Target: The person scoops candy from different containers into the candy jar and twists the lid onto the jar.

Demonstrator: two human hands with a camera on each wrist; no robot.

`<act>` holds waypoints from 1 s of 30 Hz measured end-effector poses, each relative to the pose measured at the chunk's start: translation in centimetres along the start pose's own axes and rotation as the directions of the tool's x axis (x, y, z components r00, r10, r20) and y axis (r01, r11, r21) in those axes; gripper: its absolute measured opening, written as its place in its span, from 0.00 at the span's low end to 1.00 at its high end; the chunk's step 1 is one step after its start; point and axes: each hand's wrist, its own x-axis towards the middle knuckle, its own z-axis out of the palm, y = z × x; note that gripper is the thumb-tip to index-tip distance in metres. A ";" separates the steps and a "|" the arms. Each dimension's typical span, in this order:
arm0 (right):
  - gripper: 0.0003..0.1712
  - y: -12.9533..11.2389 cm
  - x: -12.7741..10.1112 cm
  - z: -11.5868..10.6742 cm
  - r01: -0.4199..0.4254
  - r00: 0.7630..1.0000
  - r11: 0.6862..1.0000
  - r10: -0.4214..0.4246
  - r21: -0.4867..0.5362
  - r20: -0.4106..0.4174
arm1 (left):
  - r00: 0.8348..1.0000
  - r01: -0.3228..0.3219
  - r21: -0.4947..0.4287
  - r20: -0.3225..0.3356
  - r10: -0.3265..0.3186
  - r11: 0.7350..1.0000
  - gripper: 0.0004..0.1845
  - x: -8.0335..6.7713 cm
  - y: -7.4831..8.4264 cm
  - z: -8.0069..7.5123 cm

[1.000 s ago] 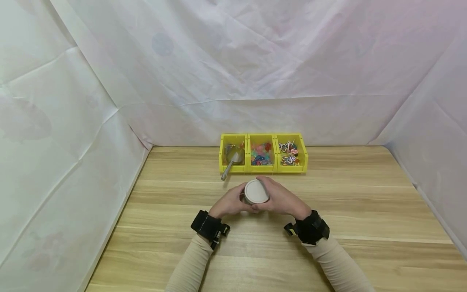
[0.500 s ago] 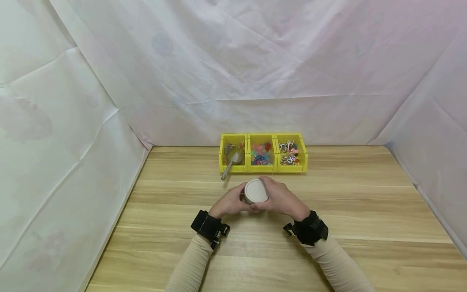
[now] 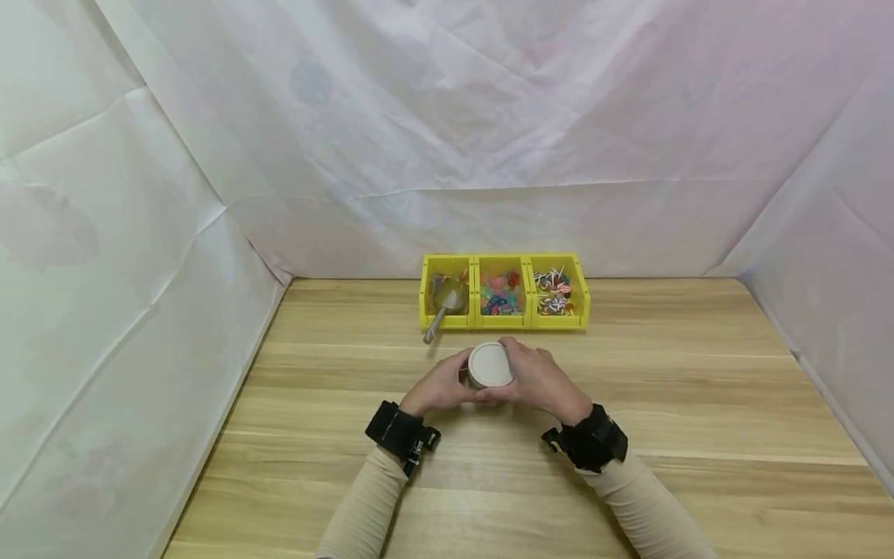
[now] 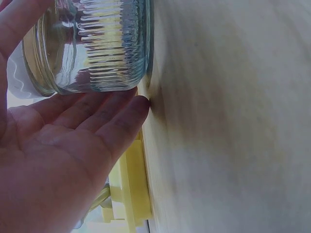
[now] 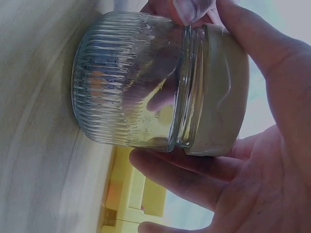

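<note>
A small glass jar point(image 5: 114, 82) with ribbed sides stands upright on the table, an off-white lid point(image 3: 490, 365) on its mouth. My left hand point(image 3: 443, 384) holds the jar from the left, its fingers along the far side and its thumb on the near side. From the right, my right hand point(image 3: 546, 382) grips the lid between thumb and fingers. Both thumbs come close together at the near side. In the right wrist view, part of the lid's rim shows above a narrow band of threaded glass.
Behind the jar stand three joined yellow bins point(image 3: 503, 322). A metal scoop point(image 3: 440, 318) leans out of the left one over wrapped pieces. Colourful candies point(image 3: 499, 299) fill the middle bin, small lollipops point(image 3: 555, 299) the right. White cloth point(image 3: 447, 140) hangs behind the wooden table point(image 3: 335, 373).
My right hand has turned slightly around the lid, its fingers moving a little right on the far side and its wrist shifting slightly left. My left hand and the jar stay in place.
</note>
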 end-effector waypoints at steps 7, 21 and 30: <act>0.49 0.0 -0.1 0.0 0.008 1.000 1.000 -0.008 0.029 -0.001 | 1.000 0.005 -0.001 0.003 -0.005 1.000 0.41 0.0 0.1 0.0; 0.59 0.7 -0.1 -0.7 0.104 0.989 0.964 -0.125 0.246 0.073 | 1.000 0.022 0.005 0.000 -0.022 1.000 0.43 -0.1 0.1 0.0; 0.55 0.8 -0.1 -0.6 0.113 0.985 0.969 -0.138 0.221 0.102 | 0.999 0.041 -0.001 0.002 -0.041 0.999 0.44 0.0 -0.1 0.2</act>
